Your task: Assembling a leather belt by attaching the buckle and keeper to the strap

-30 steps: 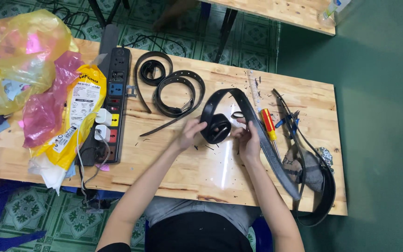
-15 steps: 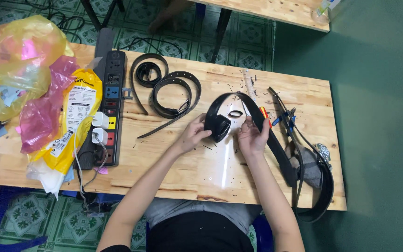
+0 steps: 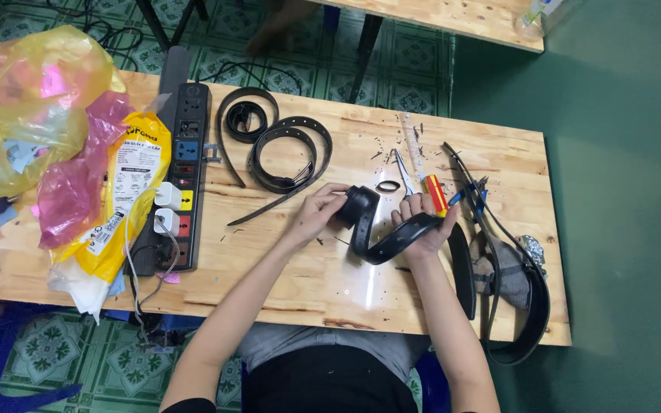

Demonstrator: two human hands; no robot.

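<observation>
Now | both hands (image 3: 323, 210) (image 3: 421, 222) grip black belt (image 3: 380, 229) | wooden table (image 3: 307, 283)

Both forearms are bare from the elbows down, with no watch, bracelet or glove on either wrist. The left hand (image 3: 317, 213) and the right hand (image 3: 422, 226) carry no rings that can be made out, though the fingers are too small to be sure. At the bottom edge show a grey shirt hem (image 3: 323, 348) and black trousers (image 3: 327, 386).
</observation>
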